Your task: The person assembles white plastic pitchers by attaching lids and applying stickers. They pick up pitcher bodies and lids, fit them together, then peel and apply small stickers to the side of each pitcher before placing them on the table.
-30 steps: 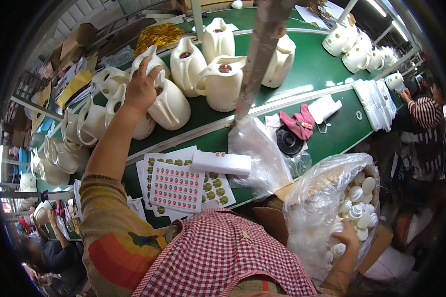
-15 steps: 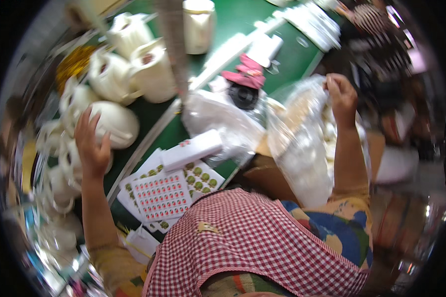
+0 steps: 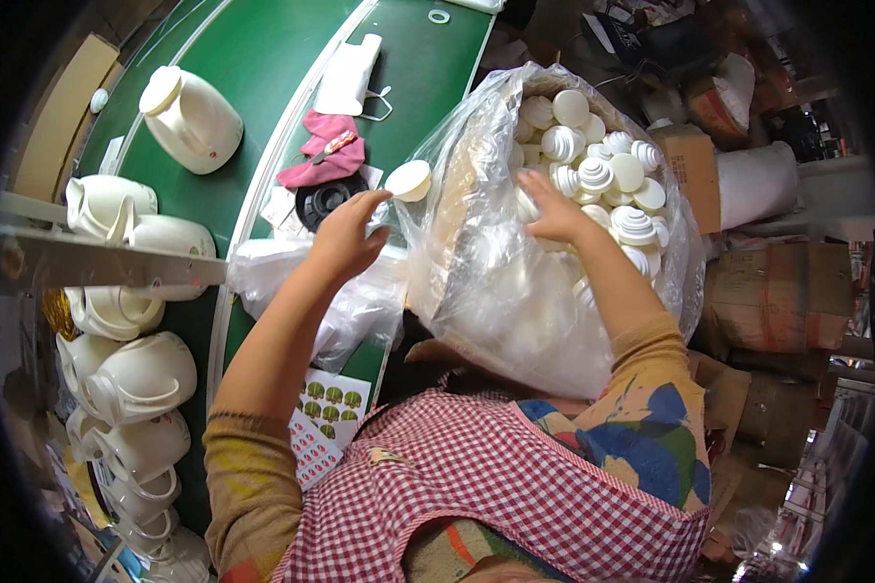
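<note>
A large clear plastic bag (image 3: 457, 282) holds a heap of white ridged lids (image 3: 595, 175). Over its near left part is my right hand (image 3: 559, 211), fingers apart and beside a lid at the heap's edge; whether they touch it is hard to tell. My left hand (image 3: 350, 238) is over the green table's right side, thumb and fingers spread. Just past its fingertips, a round cream lid (image 3: 408, 181) lies at the bag's left edge. At the far left, a white jug (image 3: 191, 119) stands on the green table (image 3: 262, 49).
Several white jugs (image 3: 146, 374) line the table's left side, behind a metal bar (image 3: 97, 262). Near my left hand are a pink cloth (image 3: 326, 151), a black round part (image 3: 326, 201), a white mask (image 3: 348, 76) and sticker sheets (image 3: 331, 403). Cardboard boxes (image 3: 773, 296) stand right.
My view has turned right. My left hand has left the jugs and come over near the bag. My right hand has let go of the bag's edge and moved over the lids.
</note>
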`<action>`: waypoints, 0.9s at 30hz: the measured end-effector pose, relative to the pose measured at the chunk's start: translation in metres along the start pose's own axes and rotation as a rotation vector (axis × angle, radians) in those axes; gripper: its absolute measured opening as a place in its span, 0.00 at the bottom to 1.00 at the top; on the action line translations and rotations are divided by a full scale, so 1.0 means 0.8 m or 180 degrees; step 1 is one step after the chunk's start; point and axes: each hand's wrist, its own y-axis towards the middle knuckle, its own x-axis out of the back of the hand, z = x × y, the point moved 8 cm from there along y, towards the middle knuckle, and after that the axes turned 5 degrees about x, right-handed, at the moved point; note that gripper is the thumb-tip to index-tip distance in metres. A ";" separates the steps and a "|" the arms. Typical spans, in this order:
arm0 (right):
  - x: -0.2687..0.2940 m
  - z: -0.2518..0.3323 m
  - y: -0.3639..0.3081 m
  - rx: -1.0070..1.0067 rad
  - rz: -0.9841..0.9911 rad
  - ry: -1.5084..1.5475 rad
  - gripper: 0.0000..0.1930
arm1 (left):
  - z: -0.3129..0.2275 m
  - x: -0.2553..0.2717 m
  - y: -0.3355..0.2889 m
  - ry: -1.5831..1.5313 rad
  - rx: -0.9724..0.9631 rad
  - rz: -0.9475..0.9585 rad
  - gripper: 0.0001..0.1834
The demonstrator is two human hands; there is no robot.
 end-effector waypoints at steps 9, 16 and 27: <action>-0.032 0.004 -0.005 0.0017 0.0266 -0.0604 0.38 | 0.072 -0.172 0.121 0.1551 0.0549 0.0783 0.33; 0.024 -0.024 0.004 -0.0369 -0.0021 0.2218 0.36 | 0.058 -0.087 0.080 0.0274 0.0684 -0.0255 0.23; 0.066 0.360 0.053 0.1740 0.1039 0.3497 0.39 | 0.055 0.206 -0.327 -0.2057 0.1263 -0.1004 0.29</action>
